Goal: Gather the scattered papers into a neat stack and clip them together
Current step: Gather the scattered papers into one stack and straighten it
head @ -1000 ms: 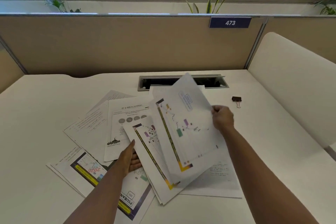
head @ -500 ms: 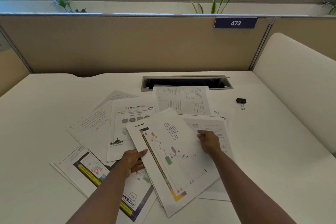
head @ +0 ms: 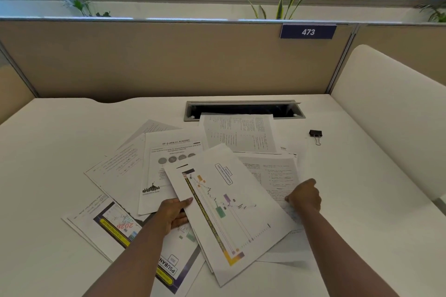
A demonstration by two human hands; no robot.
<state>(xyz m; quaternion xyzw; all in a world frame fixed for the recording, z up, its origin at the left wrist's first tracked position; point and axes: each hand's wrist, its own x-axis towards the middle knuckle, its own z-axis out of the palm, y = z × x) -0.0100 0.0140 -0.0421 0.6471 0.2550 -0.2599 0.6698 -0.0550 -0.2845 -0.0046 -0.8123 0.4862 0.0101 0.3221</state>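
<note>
Both hands are on the papers — left hand (head: 174, 214) grips the chart sheet (head: 226, 210), right hand (head: 304, 196) curls onto a text page (head: 270, 173). Binder clip (head: 315, 133) lies far-right on the counter (head: 362, 200) — nearer the right.

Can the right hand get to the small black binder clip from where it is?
Probably yes: the small black binder clip lies alone on bare white desk beyond the right hand, nothing between them.
</note>
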